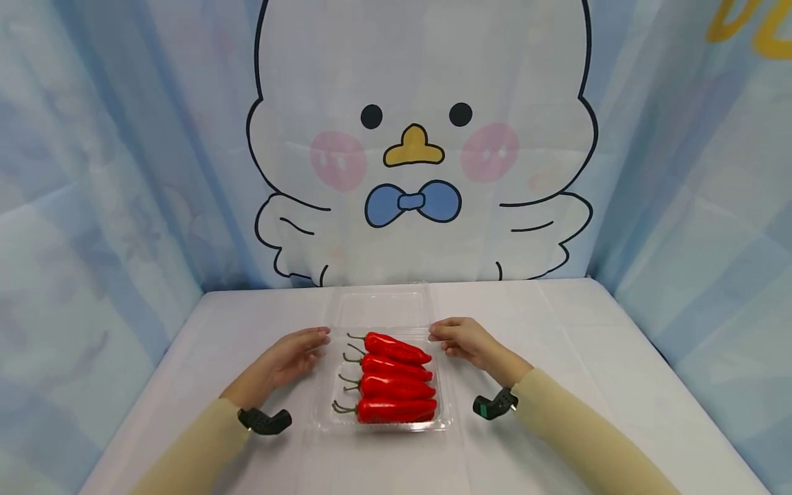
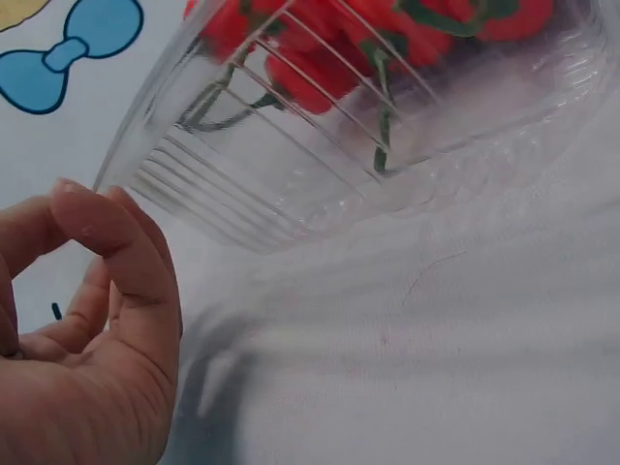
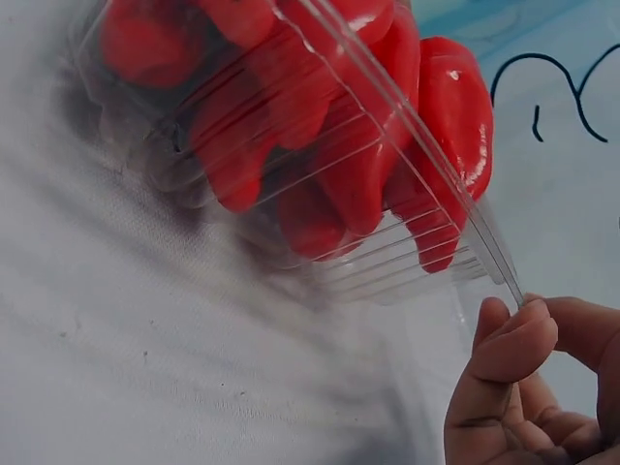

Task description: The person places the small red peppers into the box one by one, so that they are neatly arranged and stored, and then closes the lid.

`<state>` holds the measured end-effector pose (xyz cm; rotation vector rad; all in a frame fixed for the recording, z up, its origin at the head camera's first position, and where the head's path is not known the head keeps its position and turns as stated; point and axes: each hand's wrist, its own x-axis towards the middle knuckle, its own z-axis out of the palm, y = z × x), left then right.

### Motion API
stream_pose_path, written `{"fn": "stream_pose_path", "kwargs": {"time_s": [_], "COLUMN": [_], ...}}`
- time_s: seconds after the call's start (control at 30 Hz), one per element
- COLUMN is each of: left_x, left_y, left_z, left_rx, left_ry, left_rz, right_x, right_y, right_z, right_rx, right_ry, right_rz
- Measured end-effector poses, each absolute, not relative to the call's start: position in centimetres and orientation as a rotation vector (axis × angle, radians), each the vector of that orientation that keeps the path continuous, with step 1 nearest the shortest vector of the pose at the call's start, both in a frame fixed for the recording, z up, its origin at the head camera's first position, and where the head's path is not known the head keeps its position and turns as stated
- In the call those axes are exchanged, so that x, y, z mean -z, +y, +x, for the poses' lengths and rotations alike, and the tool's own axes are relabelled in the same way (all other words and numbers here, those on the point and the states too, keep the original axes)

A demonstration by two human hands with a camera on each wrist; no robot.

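Note:
A clear plastic clamshell box [image 1: 408, 427] sits on the white table with its lid [image 1: 382, 306] folded open toward the back. Inside lie several red peppers [image 1: 396, 388], stacked in rows, their green stems pointing left. My left hand [image 1: 291, 357] pinches the box's rim at the back left corner between thumb and fingers. At the back right corner, my right hand [image 1: 467, 342] pinches the rim the same way. The ribbed side wall [image 2: 223, 199] shows close up in the left wrist view, and pepper tips [image 3: 436, 242] show through the plastic in the right wrist view.
The white-covered table [image 1: 544, 330] ends at a curtain [image 1: 421, 247] printed with a cartoon bird, and blue cloth hangs on both sides. A dark wrist device [image 1: 266, 421] is on the left wrist, another [image 1: 495, 404] on the right.

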<state>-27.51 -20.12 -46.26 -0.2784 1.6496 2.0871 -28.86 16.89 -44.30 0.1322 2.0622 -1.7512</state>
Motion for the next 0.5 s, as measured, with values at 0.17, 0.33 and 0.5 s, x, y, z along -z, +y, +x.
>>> {"fn": "stream_pose_path", "kwargs": {"time_s": [0.17,0.33,0.5], "left_x": [46.7,46.7,47.0], "left_y": [-20.0,-19.5,-18.3], "left_z": [-27.6,-27.9,-28.2], "left_rx": [-2.129,-2.165,-2.223], "left_ry": [1.629,1.626,1.565], "left_rz": [-0.245,-0.273,-0.265], "right_x": [44.5,44.4,44.2], "right_y": [16.5,16.4,17.0], "right_z": [-28.9,-29.3,-29.9], "right_rx": [1.777,1.763,1.750], "right_ry": [2.028,2.048,2.091], "right_rz": [0.119,0.151,0.186]}}
